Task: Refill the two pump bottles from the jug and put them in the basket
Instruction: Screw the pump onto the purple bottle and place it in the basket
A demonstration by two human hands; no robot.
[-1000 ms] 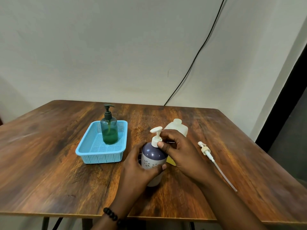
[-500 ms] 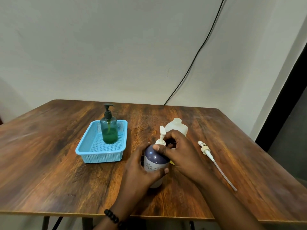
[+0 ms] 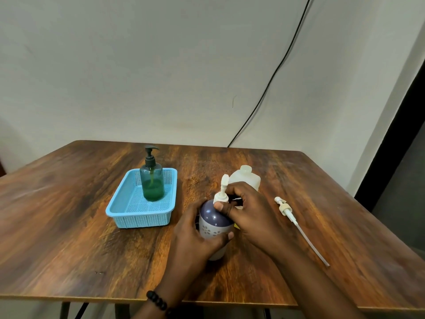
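Plain room: wooden table [image 3: 69, 226], bare wall [image 3: 138, 65]

Wooden table [image 3: 69, 238] bears basket [image 3: 138, 218], jug [image 3: 247, 179], purple bottle [image 3: 212, 221], loose pump [image 3: 289, 214].

Left hand [image 3: 195, 236] wraps the purple bottle [image 3: 212, 223], upright on the tabletop [image 3: 69, 226]. Right hand [image 3: 250, 215] pinches the white pump [image 3: 222, 194] at its collar. Jug [image 3: 247, 179] just behind, partly hidden. Green bottle [image 3: 151, 181] stands in the blue basket [image 3: 138, 217]. Loose pump [image 3: 296, 223] lies to the right.
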